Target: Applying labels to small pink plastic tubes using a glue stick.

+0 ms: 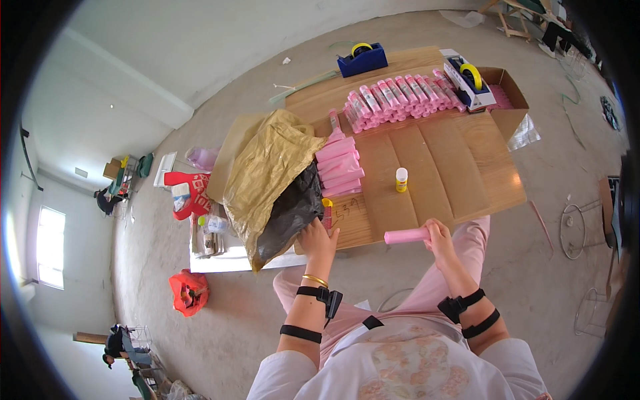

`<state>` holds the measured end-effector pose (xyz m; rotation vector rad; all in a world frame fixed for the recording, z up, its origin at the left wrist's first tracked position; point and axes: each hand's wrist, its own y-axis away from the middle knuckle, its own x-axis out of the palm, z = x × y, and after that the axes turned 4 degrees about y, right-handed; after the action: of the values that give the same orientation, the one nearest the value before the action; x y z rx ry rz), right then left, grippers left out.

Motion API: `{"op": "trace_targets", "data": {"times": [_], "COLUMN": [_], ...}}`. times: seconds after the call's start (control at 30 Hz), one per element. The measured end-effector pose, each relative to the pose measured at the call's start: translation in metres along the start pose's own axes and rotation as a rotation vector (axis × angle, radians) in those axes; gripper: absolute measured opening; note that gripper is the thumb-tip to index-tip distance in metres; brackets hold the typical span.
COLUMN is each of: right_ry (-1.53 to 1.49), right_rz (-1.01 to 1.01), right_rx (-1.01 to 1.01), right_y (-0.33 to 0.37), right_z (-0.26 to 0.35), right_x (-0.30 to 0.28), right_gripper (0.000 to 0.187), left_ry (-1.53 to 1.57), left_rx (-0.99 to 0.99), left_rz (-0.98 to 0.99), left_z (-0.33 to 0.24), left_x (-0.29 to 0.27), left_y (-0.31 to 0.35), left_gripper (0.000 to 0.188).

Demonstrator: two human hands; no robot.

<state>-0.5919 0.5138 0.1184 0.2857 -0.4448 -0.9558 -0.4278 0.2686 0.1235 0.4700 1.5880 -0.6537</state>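
My right hand is closed around one end of a pink roll, held level just off the table's near edge. At the mouth of a black plastic bag, my left hand reaches in; its thumb stands apart, but the fingertips are hidden, so its grip cannot be told. Beside those fingers is a small yellow-topped item, partly covered. Several pink rolls lie stacked just beyond. A glue stick with a white cap stands upright on the flattened cardboard.
Many pink tubes are piled along the far side of the wooden table. Behind them are a blue tape dispenser, a boxed one and a carton. Gold plastic sheeting covers the left; a red bag is on the floor.
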Motion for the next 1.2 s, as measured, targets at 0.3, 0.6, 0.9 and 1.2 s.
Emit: {"op": "trace_targets", "data": {"times": [0.3, 0.6, 0.9, 1.2], "right_ry": [0.058, 0.106, 0.078, 0.007], "right_rz": [0.013, 0.075, 0.24, 0.139], "right_rx": [-0.03, -0.092, -0.277, -0.283], "right_y": [-0.002, 0.012, 0.053, 0.058], "right_z": [-0.005, 0.015, 0.054, 0.046], "right_x": [0.009, 0.031, 0.079, 0.046], "right_gripper": [0.028, 0.026, 0.03, 0.028], "left_ry": [0.118, 0.592, 1.624, 1.674], "left_rx": [-0.028, 0.004, -0.195, -0.217], "left_rz": [0.106, -0.231, 0.111, 0.221], "left_z": [0.015, 0.017, -0.017, -0.028], "left_x": [-0.006, -0.074, -0.102, -0.082], "left_y": [-0.001, 0.028, 0.063, 0.074], "left_gripper": [0.038, 0.013, 0.022, 0.037]}}
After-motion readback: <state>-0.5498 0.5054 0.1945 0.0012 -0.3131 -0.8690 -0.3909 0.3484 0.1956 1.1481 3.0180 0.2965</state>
